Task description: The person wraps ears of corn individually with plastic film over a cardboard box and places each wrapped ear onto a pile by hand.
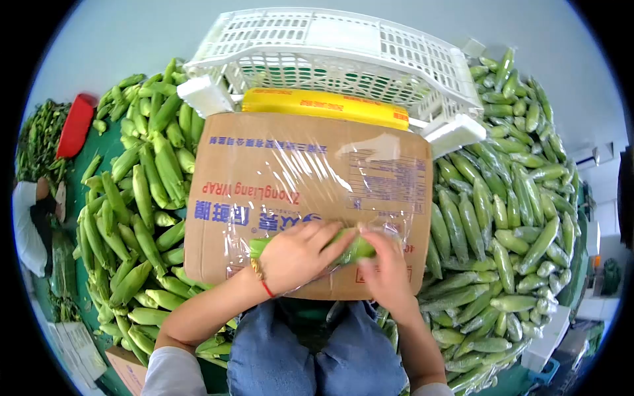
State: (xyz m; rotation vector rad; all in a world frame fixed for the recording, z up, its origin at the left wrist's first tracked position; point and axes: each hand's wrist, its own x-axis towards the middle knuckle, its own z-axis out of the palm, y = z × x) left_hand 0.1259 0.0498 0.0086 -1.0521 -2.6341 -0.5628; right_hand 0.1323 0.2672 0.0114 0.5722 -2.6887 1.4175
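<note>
A green ear of corn in its husk lies crosswise near the front edge of a cardboard box. Clear plastic film is stretched over the box top and around the corn. My left hand, with a red and gold bracelet at its wrist, is closed over the corn's middle and covers much of it. At the corn's right end, my right hand grips with bent fingers; its thumb is slightly blurred. A yellow roll of wrap lies behind the box.
Unwrapped corn is heaped on the left, and film-wrapped corn on the right. Beyond the roll stands a white plastic crate. A red container and another person are at the far left.
</note>
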